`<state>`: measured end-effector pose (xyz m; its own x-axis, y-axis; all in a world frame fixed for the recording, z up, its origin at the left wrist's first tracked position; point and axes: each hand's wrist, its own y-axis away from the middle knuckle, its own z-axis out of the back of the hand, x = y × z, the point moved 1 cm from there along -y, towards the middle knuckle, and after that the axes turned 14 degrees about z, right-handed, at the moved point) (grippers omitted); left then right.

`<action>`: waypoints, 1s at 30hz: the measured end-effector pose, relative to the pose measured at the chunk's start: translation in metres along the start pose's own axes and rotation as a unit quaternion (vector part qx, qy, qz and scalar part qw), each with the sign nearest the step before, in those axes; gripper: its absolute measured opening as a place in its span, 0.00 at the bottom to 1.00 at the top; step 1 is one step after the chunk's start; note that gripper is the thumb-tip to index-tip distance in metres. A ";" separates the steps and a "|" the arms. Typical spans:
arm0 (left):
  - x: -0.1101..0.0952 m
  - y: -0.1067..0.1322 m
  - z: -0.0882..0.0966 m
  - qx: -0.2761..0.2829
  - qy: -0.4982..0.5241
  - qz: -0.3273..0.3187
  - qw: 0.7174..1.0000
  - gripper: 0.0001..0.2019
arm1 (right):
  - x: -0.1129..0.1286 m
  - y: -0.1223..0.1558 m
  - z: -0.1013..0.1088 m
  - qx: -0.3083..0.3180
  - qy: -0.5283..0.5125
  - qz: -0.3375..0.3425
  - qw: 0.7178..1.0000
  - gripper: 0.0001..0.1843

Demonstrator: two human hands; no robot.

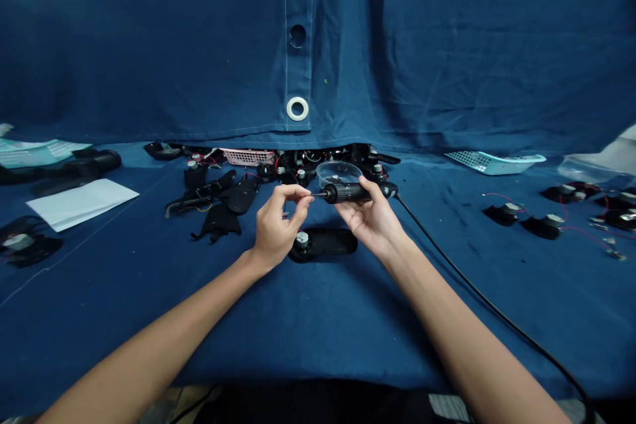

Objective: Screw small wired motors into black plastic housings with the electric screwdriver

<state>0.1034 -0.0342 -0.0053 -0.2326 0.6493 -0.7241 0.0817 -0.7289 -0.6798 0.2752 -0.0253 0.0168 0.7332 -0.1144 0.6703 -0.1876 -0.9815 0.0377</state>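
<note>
1. Above mid-table, head view: corded screwdriver [350,193] held about level, bit [317,195] pointing toward the left hand [279,228]; black cord [472,295] runs from its rear down to the lower right.
2. Right hand [373,222]: wrapped around the screwdriver body, thumb on top; left hand: thumb and forefinger pinching at the bit's tip; cannot tell if a small part sits between them.
3. Below the hands: black shell [330,246] lying on the blue cloth [278,338], round metal motor [301,238] at its left end; clear bowl [340,169] just behind the screwdriver, small dark bits inside.
4. Left side: black plastic parts [243,195] in a heap, white paper [82,203] farther out; pink basket [248,157] behind the heap.
5. Right side: dark shells [542,226] with red wires; turquoise basket [497,162] behind them; blue curtain [199,46] hangs across the back.
</note>
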 end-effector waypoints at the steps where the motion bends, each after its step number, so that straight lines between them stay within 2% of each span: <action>1: -0.001 -0.001 0.000 0.007 0.000 -0.004 1.000 0.06 | 0.000 0.000 0.000 -0.002 -0.001 0.000 1.000 0.13; 5: -0.005 -0.009 0.006 0.040 0.016 0.003 0.999 0.13 | 0.004 -0.002 0.002 -0.021 -0.004 0.008 1.000 0.11; 6: -0.005 -0.013 0.009 0.062 0.008 0.019 0.998 0.13 | 0.005 -0.003 0.003 -0.026 -0.004 0.015 1.000 0.11; 8: -0.005 -0.022 0.014 0.150 -0.032 0.066 0.986 0.12 | 0.010 -0.005 0.005 -0.034 0.001 0.039 0.999 0.09; 10: -0.002 -0.028 0.019 0.270 -0.085 0.108 0.953 0.15 | 0.015 -0.006 0.007 -0.039 0.012 0.068 0.997 0.07; 12: 0.003 -0.029 0.025 0.371 -0.132 0.130 0.910 0.24 | 0.020 -0.008 0.009 -0.046 0.021 0.098 0.994 0.06; 15: 0.009 -0.025 0.030 0.451 -0.210 0.141 0.856 0.35 | 0.026 -0.011 0.012 -0.065 0.025 0.134 0.989 0.05; 18: 0.012 -0.019 0.029 0.474 -0.283 0.144 0.821 0.39 | 0.028 -0.014 0.014 -0.078 0.026 0.148 0.986 0.04; 21: 0.014 -0.015 0.025 0.478 -0.316 0.145 0.807 0.32 | 0.028 -0.015 0.014 -0.082 0.029 0.143 0.986 0.04; 30: 0.019 -0.009 0.015 0.466 -0.285 0.119 0.829 0.29 | 0.027 -0.014 0.013 -0.080 0.049 0.138 0.986 0.05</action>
<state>0.0835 -0.0182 -0.0109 -0.7588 0.4483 -0.4725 -0.5318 -0.8453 0.0521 0.3062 -0.0171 0.0247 0.5750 -0.3506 0.7392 -0.4776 -0.8774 -0.0447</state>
